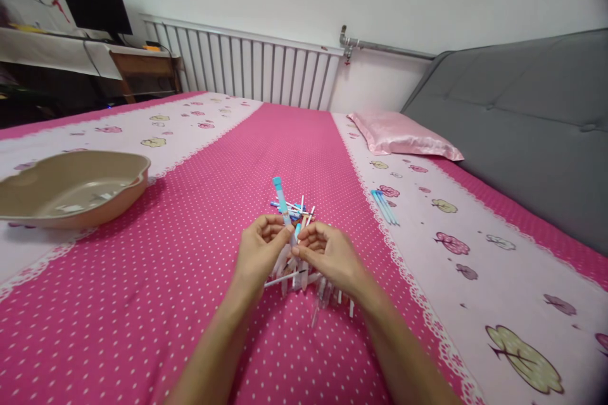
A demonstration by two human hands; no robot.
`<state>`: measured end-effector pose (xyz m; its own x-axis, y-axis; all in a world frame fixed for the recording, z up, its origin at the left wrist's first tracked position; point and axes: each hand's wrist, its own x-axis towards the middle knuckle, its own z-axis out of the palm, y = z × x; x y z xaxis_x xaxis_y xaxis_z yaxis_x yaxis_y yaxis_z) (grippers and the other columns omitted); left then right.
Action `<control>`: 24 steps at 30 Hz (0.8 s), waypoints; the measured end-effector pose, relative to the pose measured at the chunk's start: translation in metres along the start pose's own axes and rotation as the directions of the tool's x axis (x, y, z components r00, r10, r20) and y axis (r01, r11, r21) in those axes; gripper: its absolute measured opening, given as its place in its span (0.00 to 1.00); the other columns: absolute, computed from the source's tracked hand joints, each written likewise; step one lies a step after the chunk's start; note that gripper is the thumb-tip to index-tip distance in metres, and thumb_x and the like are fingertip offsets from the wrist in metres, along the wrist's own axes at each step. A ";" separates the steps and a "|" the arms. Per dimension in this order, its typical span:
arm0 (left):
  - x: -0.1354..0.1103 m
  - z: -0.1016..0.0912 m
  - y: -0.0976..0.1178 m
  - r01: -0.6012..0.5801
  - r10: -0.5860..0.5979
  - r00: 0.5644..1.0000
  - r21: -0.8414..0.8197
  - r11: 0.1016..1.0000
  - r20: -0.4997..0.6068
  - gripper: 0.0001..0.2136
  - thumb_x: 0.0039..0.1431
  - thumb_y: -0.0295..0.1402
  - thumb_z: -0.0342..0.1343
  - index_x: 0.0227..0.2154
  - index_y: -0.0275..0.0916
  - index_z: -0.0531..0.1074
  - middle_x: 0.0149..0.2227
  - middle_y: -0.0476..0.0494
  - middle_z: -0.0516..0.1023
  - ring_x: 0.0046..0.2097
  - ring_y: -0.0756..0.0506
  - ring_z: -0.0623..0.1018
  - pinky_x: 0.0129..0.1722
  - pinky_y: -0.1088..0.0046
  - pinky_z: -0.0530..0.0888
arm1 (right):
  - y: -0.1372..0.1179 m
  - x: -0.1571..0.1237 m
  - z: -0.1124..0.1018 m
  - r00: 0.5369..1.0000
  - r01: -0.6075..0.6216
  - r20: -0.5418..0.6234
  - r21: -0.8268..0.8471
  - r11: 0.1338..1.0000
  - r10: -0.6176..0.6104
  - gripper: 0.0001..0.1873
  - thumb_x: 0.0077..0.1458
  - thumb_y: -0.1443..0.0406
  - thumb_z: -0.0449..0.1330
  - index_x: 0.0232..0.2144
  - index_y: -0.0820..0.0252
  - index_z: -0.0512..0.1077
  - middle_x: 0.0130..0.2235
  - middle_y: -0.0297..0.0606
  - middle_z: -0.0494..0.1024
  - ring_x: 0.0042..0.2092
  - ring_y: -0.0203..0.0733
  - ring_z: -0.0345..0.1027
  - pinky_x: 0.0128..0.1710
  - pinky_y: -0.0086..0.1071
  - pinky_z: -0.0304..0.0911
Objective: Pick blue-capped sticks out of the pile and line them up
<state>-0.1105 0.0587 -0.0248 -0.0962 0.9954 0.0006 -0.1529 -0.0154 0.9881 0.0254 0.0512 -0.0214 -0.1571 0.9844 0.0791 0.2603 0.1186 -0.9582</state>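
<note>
A felt-tip pen [280, 193] with a pale see-through barrel and a light-blue end stands tilted between my hands, blue end up. My left hand [261, 247] pinches its barrel between thumb and fingers. The fingers of my right hand [330, 252] are closed at the pen's lower end, which they partly hide. Under and around both hands lies a heap of loose pen parts: white sticks [284, 278], clear barrels [317, 310] and small blue pieces [284, 209]. To the right, several blue pens [384, 207] lie side by side on the bedspread.
The bed has a pink dotted bedspread [199, 253]. A beige plastic basin [128, 197] with small pale pieces inside stands at the left. A pink pillow [403, 135] rests against the grey headboard [513, 107]. Beyond the bed are a radiator [247, 66] and a desk with a monitor [95, 3].
</note>
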 end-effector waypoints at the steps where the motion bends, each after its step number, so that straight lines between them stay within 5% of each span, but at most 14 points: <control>1: 0.000 0.000 0.000 -0.003 0.003 1.000 -0.005 1.000 -0.002 0.16 0.40 0.36 0.63 0.31 0.34 0.69 0.25 0.50 0.74 0.25 0.53 0.72 0.26 0.78 0.67 | -0.001 0.000 0.001 1.000 -0.002 -0.012 -0.002 1.000 0.002 0.15 0.41 0.58 0.66 0.28 0.61 0.69 0.28 0.37 0.75 0.30 0.39 0.70 0.32 0.35 0.67; 15: 0.002 0.004 -0.004 -0.031 0.031 0.999 0.011 0.999 -0.012 0.16 0.39 0.37 0.63 0.31 0.34 0.68 0.26 0.50 0.73 0.28 0.52 0.73 0.29 0.77 0.69 | 0.002 0.003 0.005 0.993 -0.009 -0.115 -0.075 0.997 0.000 0.06 0.42 0.65 0.62 0.25 0.62 0.71 0.25 0.37 0.76 0.26 0.37 0.71 0.27 0.29 0.66; 24: -0.005 0.010 -0.009 -0.148 0.162 0.987 0.363 0.920 -0.008 0.16 0.47 0.42 0.58 0.34 0.35 0.69 0.29 0.47 0.74 0.27 0.50 0.71 0.27 0.74 0.69 | 0.009 0.012 -0.025 0.943 -0.042 -0.332 -0.167 0.985 -0.017 0.08 0.43 0.63 0.61 0.27 0.62 0.74 0.25 0.37 0.78 0.27 0.38 0.72 0.29 0.29 0.67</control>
<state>-0.0992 0.0546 -0.0318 -0.1279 0.9788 0.1599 0.2312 -0.1273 0.9645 0.0494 0.0675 -0.0218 0.1637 0.9696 0.1819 0.4224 0.0977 -0.9011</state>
